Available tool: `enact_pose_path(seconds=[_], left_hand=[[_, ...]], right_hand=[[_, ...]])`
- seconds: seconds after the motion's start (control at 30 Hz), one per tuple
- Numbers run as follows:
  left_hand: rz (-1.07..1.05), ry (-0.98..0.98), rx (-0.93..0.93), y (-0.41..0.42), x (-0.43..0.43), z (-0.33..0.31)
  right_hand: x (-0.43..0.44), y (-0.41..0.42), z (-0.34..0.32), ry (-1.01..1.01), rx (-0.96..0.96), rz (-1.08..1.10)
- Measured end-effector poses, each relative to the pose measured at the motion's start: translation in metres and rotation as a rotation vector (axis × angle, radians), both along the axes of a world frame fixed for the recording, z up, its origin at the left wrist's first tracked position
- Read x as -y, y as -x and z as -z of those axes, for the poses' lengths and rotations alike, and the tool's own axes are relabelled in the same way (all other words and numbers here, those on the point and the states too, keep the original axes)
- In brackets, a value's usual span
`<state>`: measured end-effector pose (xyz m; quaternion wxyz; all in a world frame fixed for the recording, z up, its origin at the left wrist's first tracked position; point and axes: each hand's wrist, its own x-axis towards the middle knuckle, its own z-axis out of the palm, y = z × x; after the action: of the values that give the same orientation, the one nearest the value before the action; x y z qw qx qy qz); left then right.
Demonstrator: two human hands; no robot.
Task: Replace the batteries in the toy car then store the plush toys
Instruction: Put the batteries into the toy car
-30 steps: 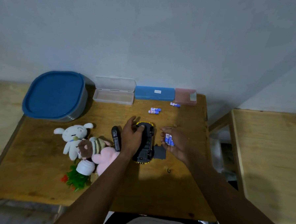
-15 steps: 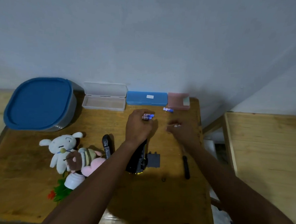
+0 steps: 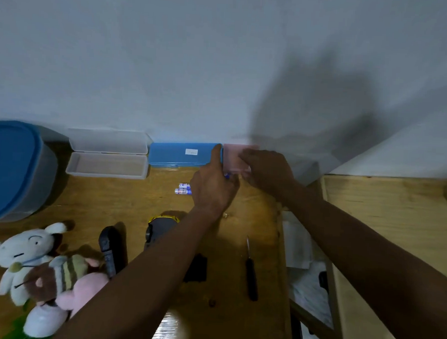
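Observation:
Both my hands are at the small pink box against the wall at the back of the table. My left hand grips its left side with the thumb up. My right hand covers its right side. A bit of a blue battery shows under the box between the hands. Two blue-and-white batteries lie left of my left hand. The black-and-yellow toy car lies mid-table, partly hidden by my left forearm. The plush toys, a white rabbit, a striped bee and a pink one, lie front left.
A dark battery cover and a black screwdriver lie right of the car, a black remote left of it. A blue-lidded tub, an open clear box and a blue case line the back. A second wooden surface stands right.
My left hand left the car and both hands moved back to the pink box. The right hand, which held batteries a second ago, now rests on the box. The view has shifted upward.

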<state>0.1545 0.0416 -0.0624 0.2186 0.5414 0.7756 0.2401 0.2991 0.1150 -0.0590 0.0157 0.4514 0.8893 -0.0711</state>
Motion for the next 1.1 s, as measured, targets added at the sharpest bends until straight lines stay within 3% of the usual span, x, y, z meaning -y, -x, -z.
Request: enact_pose_path(seconds=[0.3, 0.47, 0.53, 0.7, 0.8, 0.93, 1.1], left_hand=[[-0.088, -0.007, -0.031, -0.003, -0.012, 0.012], [-0.119, 0.004, -0.003, -0.002, -0.017, 0.011], [-0.108, -0.007, 0.019, -0.003, -0.014, 0.012], [-0.018, 0.028, -0.075, -0.001, -0.008, 0.009], [0.003, 0.061, -0.084, 0.001, -0.007, 0.008], [0.003, 0.055, -0.074, 0.005, -0.009, 0.01], [0.034, 0.033, -0.043, 0.008, -0.009, 0.012]], right_hand=[[-0.007, 0.005, 0.015, -0.055, 0.058, -0.129], [-0.022, 0.0, -0.005, 0.055, -0.089, -0.092], [-0.03, -0.007, -0.014, 0.137, -0.238, -0.039], [-0.024, -0.004, -0.007, -0.237, -0.55, 0.106], [-0.015, 0.002, 0.006, -0.326, -0.526, 0.195], [-0.009, 0.002, 0.028, -0.378, -0.46, 0.068], [-0.018, 0.002, 0.039, -0.209, -0.339, -0.037]])
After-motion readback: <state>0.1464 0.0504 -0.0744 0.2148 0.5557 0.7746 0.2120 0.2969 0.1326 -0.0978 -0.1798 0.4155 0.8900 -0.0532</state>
